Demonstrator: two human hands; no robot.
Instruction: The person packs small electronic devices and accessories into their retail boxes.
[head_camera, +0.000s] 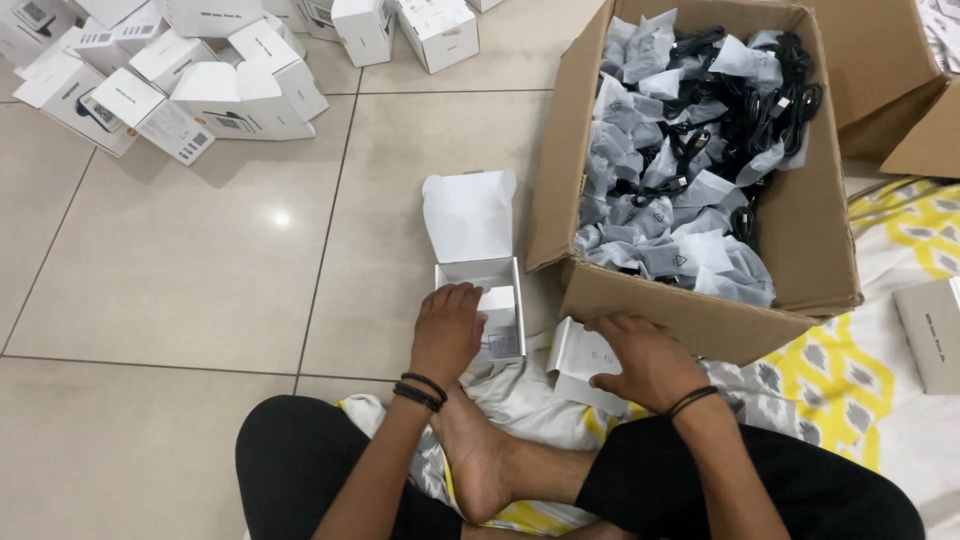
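Left hand (447, 325) is resting on the near-left edge of a small white box (487, 300), fingers curled loosely over the rim, steadying it more than gripping. That box sits on the tile floor (180, 270) with its lid flipped up and back, just in front of the person's crossed legs and right next to the big cardboard carton (700, 310). Right hand (645, 360) lies flat with fingers spread on a white folded card piece (580, 362) that sits on the cloth by the carton's near corner; can't tell if it's actually pinching it. Carton is open and stuffed with black cables in cloudy plastic bags (690, 150). Pile of closed white boxes (170, 70) sits well away at the top left. Yellow and grey patterned sheet (850, 390) is under the person, and another pale box (930, 330) lies on it at the far right
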